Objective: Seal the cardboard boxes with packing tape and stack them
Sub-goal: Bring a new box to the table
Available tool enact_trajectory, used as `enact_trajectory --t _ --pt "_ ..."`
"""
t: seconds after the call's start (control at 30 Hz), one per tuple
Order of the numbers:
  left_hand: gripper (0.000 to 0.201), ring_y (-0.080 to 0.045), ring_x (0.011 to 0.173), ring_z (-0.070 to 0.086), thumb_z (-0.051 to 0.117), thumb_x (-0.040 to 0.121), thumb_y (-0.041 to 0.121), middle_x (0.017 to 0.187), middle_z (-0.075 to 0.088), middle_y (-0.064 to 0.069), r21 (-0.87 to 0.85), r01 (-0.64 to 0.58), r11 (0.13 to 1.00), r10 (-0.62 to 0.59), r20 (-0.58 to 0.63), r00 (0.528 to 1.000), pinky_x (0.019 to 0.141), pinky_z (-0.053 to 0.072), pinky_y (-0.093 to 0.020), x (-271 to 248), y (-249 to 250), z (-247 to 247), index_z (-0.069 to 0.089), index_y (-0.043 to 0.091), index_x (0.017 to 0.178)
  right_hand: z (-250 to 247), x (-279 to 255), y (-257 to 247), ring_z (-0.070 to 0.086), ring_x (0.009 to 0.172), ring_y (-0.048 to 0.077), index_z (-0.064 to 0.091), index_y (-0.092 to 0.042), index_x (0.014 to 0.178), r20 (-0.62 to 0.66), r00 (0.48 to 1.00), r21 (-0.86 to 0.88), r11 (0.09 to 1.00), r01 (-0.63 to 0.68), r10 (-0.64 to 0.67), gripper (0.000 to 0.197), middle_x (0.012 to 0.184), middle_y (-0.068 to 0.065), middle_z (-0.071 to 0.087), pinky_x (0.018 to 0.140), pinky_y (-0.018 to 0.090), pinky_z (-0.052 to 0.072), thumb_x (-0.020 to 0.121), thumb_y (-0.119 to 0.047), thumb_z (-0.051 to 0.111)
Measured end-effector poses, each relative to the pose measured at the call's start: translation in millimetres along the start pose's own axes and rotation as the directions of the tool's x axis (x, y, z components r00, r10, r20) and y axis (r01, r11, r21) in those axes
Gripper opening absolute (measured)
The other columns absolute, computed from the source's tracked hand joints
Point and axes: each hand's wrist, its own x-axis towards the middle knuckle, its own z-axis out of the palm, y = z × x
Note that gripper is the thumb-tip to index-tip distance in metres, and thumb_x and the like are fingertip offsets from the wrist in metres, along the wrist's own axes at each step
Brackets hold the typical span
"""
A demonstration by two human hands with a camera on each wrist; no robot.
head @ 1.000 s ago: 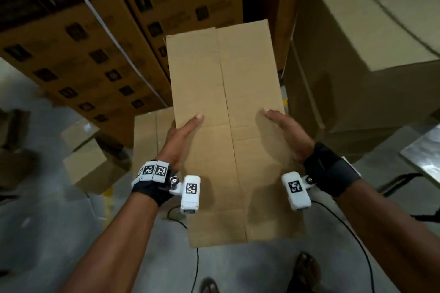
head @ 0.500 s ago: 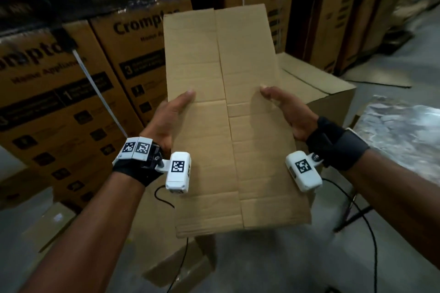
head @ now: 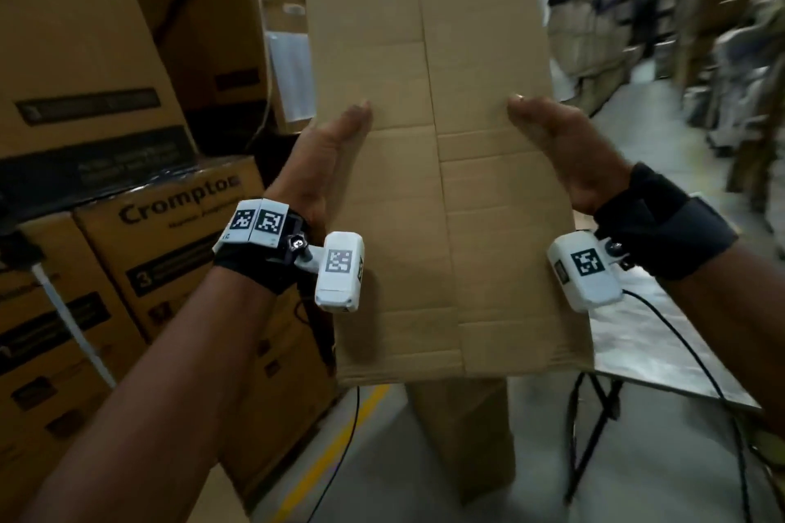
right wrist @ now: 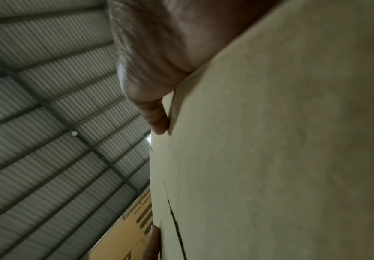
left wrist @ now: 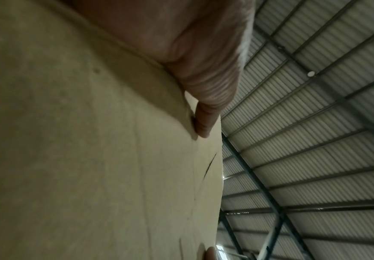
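A flattened plain cardboard box (head: 433, 140) is held upright in front of me, its centre seam running top to bottom. My left hand (head: 327, 153) grips its left edge, thumb on the front face and fingers hidden behind. My right hand (head: 556, 144) grips the right edge the same way. In the left wrist view the thumb (left wrist: 203, 123) presses on the cardboard (left wrist: 92, 158), with a fingertip showing past the edge below. The right wrist view shows the thumb (right wrist: 157, 121) on the cardboard (right wrist: 270, 158). No tape is in view.
Stacked printed cartons (head: 161, 251) fill the left side. A metal-topped folding table (head: 637, 352) stands at the right, behind my right wrist. A brown box (head: 467, 437) stands on the floor below the held one, beside a yellow floor line (head: 335, 450). An aisle of stacked goods (head: 616, 34) runs off at the far right.
Both hands have lifted the flat box higher and my view has swung up and to the right, toward the table and aisle. The grip on both edges is unchanged.
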Motion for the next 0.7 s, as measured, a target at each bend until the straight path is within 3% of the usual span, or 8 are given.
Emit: enact_trajectory --t 0.1,0.13,0.2,0.3,0.37,0.47,0.53,0.7 --pt "0.058 -0.026 0.120 0.066 0.077 0.089 0.037 0.126 0.070 -0.007 -0.023 0.001 1.000 0.000 0.074 0.997 0.109 0.048 -0.046 30 -18 54 0.063 0.007 0.136 -54 -17 -20 0.067 0.091 0.015 0.064 -0.013 0.123 -0.061 0.997 -0.036 0.998 0.051 -0.053 0.032 0.104 0.002 0.068 0.087 0.032 0.056 0.100 -0.034 0.061" --pt "0.060 -0.025 0.127 0.062 0.078 0.088 0.038 0.129 0.069 -0.006 -0.032 0.015 0.999 -0.012 0.098 0.995 0.114 0.043 -0.047 38 -26 73 0.063 0.007 0.137 -72 -23 -24 0.066 0.093 0.016 0.064 -0.013 0.121 -0.079 0.995 -0.048 0.997 0.061 -0.065 0.029 0.105 0.003 0.067 0.090 0.033 0.054 0.100 -0.034 0.061" --pt "0.059 -0.025 0.113 0.068 0.077 0.089 0.041 0.116 0.072 -0.007 -0.026 0.044 0.999 -0.040 0.157 0.987 0.108 0.049 -0.047 51 -44 112 0.065 0.005 0.134 -111 -34 -31 0.062 0.104 0.022 0.063 -0.012 0.125 -0.134 0.988 -0.088 0.994 0.064 -0.076 0.036 0.115 0.008 0.063 0.103 0.041 0.046 0.098 -0.036 0.064" --pt "0.055 -0.028 0.091 0.072 0.073 0.092 0.043 0.107 0.072 -0.013 -0.051 0.081 0.995 -0.066 0.244 0.967 0.087 0.060 -0.049 66 -71 172 0.066 0.004 0.131 -167 -49 -38 0.067 0.097 0.021 0.066 -0.014 0.125 -0.208 0.977 -0.096 0.995 0.018 -0.038 0.037 0.112 0.007 0.068 0.098 0.042 0.049 0.098 -0.039 0.064" --pt "0.050 -0.028 0.096 0.073 0.071 0.094 0.040 0.112 0.074 -0.013 -0.073 0.110 0.991 -0.085 0.285 0.955 0.090 0.059 -0.050 77 -92 211 0.068 0.006 0.130 -204 -59 -42 0.070 0.084 0.017 0.070 -0.016 0.113 -0.273 0.962 -0.100 0.995 -0.014 -0.014 0.027 0.098 0.002 0.072 0.084 0.036 0.056 0.100 -0.038 0.061" --pt "0.048 -0.030 0.117 0.068 0.072 0.093 0.040 0.124 0.072 -0.011 -0.085 0.166 0.983 -0.130 0.326 0.936 0.103 0.053 -0.050 96 -127 267 0.068 0.009 0.130 -257 -73 -44 0.070 0.069 0.016 0.072 -0.018 0.094 -0.331 0.944 -0.091 0.995 -0.044 0.011 0.023 0.080 0.001 0.073 0.063 0.028 0.060 0.102 -0.033 0.057" --pt "0.053 -0.032 0.119 0.067 0.074 0.090 0.042 0.126 0.071 -0.011 -0.079 0.219 0.973 -0.177 0.358 0.917 0.103 0.053 -0.051 110 -152 299 0.066 0.010 0.132 -292 -79 -40 0.069 0.069 0.018 0.072 -0.017 0.094 -0.371 0.927 -0.076 0.994 -0.081 0.047 0.024 0.080 0.002 0.073 0.062 0.029 0.060 0.102 -0.034 0.057" --pt "0.063 -0.029 0.108 0.071 0.079 0.085 0.048 0.124 0.071 -0.012 -0.019 0.349 0.937 -0.307 0.433 0.848 0.093 0.057 -0.050 140 -213 359 0.066 0.010 0.133 -372 -86 -10 0.065 0.068 0.019 0.068 -0.016 0.094 -0.428 0.894 0.018 0.990 -0.143 0.137 0.022 0.082 0.003 0.069 0.061 0.030 0.058 0.100 -0.035 0.059"
